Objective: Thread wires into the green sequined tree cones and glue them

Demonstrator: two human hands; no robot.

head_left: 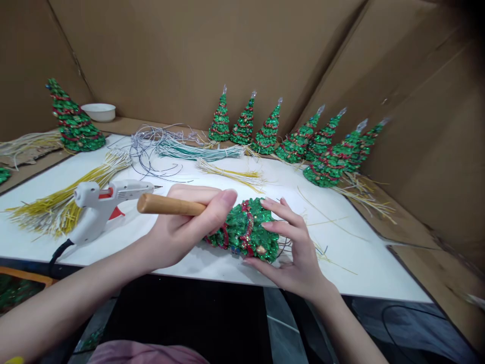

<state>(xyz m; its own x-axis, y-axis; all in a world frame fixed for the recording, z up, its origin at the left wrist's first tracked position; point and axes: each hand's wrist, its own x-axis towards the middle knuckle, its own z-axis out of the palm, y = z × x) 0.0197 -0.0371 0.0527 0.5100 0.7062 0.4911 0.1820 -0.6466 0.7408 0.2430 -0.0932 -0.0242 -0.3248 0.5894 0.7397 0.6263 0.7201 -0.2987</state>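
A small green glittery Christmas tree (252, 230) with red garlands lies on its side over the white tabletop, its base toward the right. Around its base end curl the fingers of my right hand (297, 253), thumb below and fingertips on top. My left hand (182, 232) is closed on a wooden-handled tool (166, 205) at the tree's narrow end. The tool's working end and the tree's tip are hidden behind that hand. Thin wires trail from under the tree's base beside my right palm.
A white glue gun (94, 205) stands at left beside a bundle of yellow and white wires (71, 194). Green wires (200, 150) lie behind. Several finished trees (267, 131) line the back; another tree (76, 121) and a white bowl (101, 112) are back left. Cardboard walls (197, 45) enclose the table.
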